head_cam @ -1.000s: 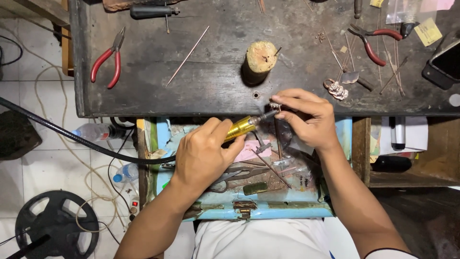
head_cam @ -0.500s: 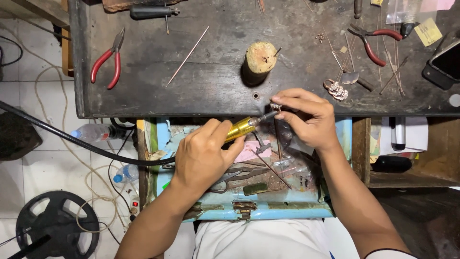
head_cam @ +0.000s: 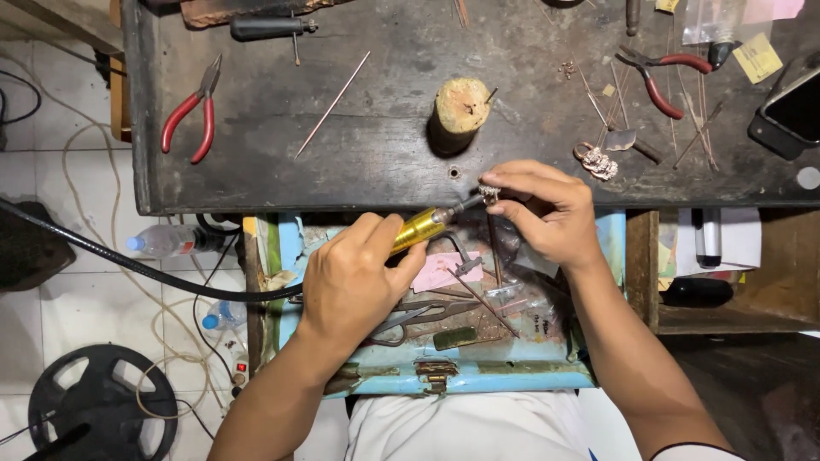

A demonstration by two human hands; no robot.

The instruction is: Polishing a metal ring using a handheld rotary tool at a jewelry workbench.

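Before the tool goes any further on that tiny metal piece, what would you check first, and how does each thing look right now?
1. Left hand grips the brass-coloured rotary handpiece: ok.
2. Right hand pinches the small metal piece: ok.
3. Tool tip meets the piece: appears so; exact contact cannot tell.
4. Piece braced at the workbench edge: ok.
5. Black flexible shaft runs free, unkinked: ok.
6. Open drawer sits below to catch bits: ok.

tiny piece [head_cam: 489,194] in fingers [head_cam: 521,186] indistinct, phone [head_cam: 790,107] cropped
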